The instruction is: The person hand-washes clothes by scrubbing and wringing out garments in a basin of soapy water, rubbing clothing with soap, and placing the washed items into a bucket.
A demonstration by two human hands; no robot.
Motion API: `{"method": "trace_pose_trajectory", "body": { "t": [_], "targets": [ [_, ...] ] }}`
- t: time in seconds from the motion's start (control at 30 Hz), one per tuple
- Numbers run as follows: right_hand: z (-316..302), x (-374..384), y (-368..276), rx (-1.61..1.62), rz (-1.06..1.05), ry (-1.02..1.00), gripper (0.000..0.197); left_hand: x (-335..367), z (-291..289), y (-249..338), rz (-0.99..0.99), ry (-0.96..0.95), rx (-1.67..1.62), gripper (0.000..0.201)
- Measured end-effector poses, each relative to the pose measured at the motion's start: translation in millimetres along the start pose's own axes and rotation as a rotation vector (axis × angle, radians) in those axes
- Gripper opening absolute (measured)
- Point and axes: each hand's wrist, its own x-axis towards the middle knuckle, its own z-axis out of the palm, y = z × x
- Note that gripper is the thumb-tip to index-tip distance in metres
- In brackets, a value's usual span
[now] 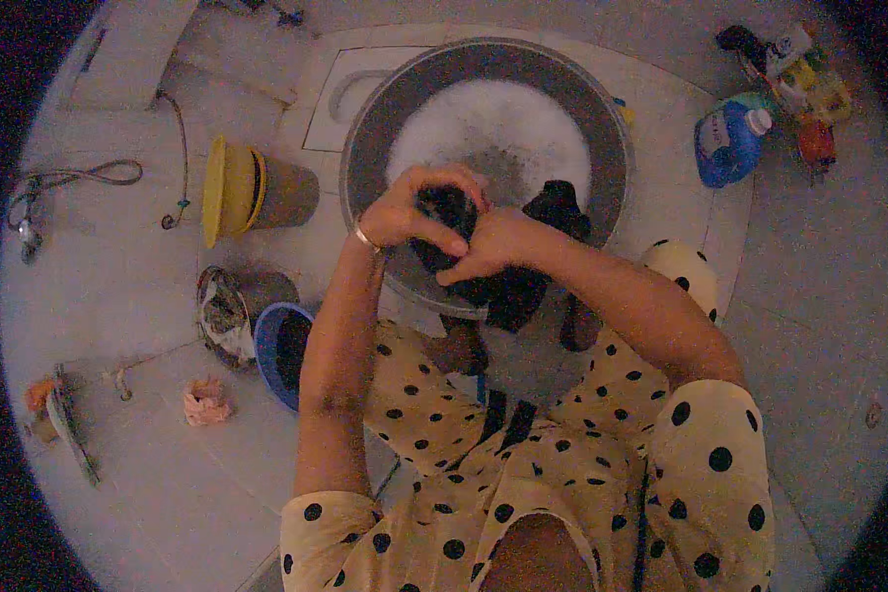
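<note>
A large grey round tub holds white suds on its water. Over the tub's near side, my left hand is closed round a bunched part of a black cloth garment. My right hand grips the same garment, pressed close against the left. The rest of the dark cloth spreads below and right of my hands, draped over the near rim, with one piece lying against the right inner wall. Which kind of garment it is cannot be made out. A bangle sits on my left wrist.
Left of the tub are a yellow bucket, a dark container with cloth and a blue basin. A crumpled pink cloth lies on the tiles. A blue bottle stands at the right, near several small packages. A shower hose is far left.
</note>
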Motion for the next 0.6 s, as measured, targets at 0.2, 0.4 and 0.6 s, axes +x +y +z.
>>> {"method": "trace_pose_trajectory", "body": {
  "t": [0.2,0.4,0.6],
  "targets": [
    [6,5,14,0.086,-0.068,0.325,0.079,0,14,1,-0.021,0.448,0.228,0.029],
    [13,19,14,0.132,0.092,0.414,0.076,9,21,-23,-0.071,0.718,0.288,0.021],
    [16,20,19,0.203,0.11,0.463,0.064,19,20,-36,-0.205,0.772,0.34,0.019]
  ]
}}
